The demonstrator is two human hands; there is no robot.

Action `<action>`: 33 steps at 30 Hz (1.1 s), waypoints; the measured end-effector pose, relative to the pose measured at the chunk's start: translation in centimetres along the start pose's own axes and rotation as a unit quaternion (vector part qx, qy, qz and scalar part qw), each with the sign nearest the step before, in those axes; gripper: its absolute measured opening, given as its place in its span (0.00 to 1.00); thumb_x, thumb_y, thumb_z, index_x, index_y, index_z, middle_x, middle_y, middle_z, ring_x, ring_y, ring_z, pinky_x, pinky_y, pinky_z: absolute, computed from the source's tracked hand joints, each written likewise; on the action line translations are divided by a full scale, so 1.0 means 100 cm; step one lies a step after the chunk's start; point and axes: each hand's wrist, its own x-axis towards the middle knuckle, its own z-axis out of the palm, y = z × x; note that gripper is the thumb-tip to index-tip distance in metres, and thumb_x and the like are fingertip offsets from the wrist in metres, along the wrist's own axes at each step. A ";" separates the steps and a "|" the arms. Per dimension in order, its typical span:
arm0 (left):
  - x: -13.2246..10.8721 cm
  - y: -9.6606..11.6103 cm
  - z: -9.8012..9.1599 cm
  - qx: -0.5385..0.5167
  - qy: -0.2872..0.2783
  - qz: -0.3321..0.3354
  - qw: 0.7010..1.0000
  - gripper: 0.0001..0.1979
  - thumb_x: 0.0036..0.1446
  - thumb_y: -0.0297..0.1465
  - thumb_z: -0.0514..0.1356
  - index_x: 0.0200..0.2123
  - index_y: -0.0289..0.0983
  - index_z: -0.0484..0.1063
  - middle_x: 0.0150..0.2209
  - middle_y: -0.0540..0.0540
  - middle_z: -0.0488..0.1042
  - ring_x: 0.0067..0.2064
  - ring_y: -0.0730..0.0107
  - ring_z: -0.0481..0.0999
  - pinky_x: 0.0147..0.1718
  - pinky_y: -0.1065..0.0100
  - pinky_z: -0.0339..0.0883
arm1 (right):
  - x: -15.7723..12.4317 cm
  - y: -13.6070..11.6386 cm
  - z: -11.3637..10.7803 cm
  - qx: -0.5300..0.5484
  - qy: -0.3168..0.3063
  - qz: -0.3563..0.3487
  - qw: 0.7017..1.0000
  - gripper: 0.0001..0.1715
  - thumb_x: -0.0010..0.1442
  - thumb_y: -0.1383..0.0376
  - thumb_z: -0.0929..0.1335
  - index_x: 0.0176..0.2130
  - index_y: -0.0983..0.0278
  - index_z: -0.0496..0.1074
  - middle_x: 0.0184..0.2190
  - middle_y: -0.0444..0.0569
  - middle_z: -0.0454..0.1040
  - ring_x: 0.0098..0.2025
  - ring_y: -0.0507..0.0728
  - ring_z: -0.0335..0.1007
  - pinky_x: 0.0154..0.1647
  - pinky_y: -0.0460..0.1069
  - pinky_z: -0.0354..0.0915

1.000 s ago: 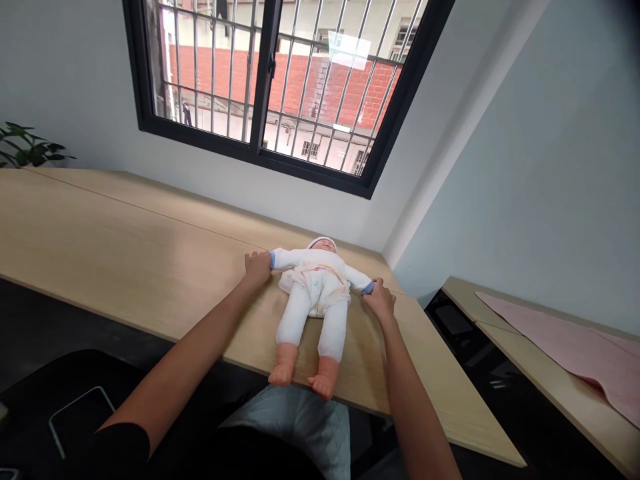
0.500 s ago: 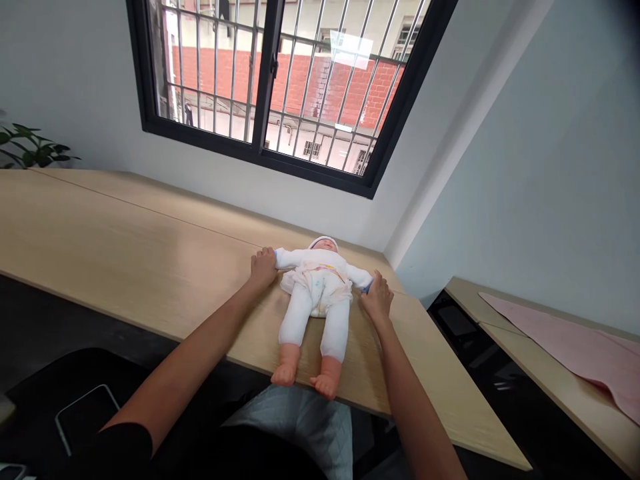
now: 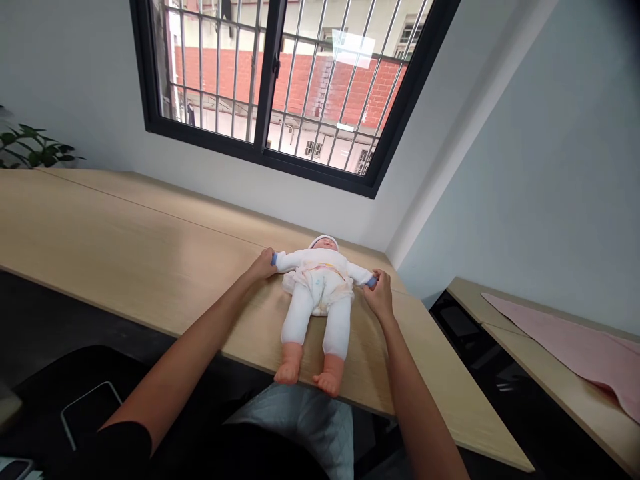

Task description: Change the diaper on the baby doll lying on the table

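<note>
A baby doll in a white outfit, diaper and cap lies on its back on the wooden table, its bare feet towards me at the front edge. Both its arms are stretched out sideways, with blue at the cuffs or hands. My left hand is closed on the end of the doll's arm on the left, at the blue part. On the other side my right hand grips the blue end of the other arm, fingers bent round it. The doll's hands are mostly hidden by my fingers.
A barred window is in the wall behind the table. A leafy plant stands at the far left. To the right, a pink cloth lies on another table. A black chair seat and a phone-like object are at lower left.
My left hand has turned and flattened slightly, so more of the blue end shows. The fingers of my right hand have shifted a little on the other blue end. The doll stays in place.
</note>
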 end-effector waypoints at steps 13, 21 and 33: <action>-0.004 -0.005 0.010 -0.026 -0.004 0.045 0.999 0.18 0.49 0.32 0.59 0.46 0.38 0.64 0.46 0.44 0.71 0.45 0.61 0.72 0.42 0.65 0.66 | -0.004 -0.007 0.003 0.040 -0.066 -0.012 0.997 0.25 0.50 0.64 0.65 0.49 0.63 0.62 0.49 0.54 0.67 0.51 0.60 0.65 0.53 0.55 0.64; -0.012 0.008 0.011 -0.011 0.008 0.038 0.999 0.21 0.50 0.35 0.61 0.48 0.38 0.65 0.46 0.42 0.74 0.46 0.56 0.74 0.41 0.63 0.67 | -0.010 -0.002 0.015 0.162 -0.038 0.127 0.978 0.31 0.43 0.56 0.72 0.44 0.63 0.60 0.45 0.55 0.70 0.44 0.59 0.71 0.44 0.52 0.69; -0.011 0.007 0.011 0.061 0.007 0.039 0.997 0.19 0.55 0.39 0.59 0.48 0.37 0.67 0.50 0.41 0.66 0.43 0.60 0.74 0.40 0.65 0.67 | -0.010 0.017 0.024 0.150 -0.054 0.201 0.966 0.23 0.44 0.56 0.72 0.38 0.62 0.65 0.34 0.52 0.76 0.36 0.61 0.74 0.33 0.52 0.71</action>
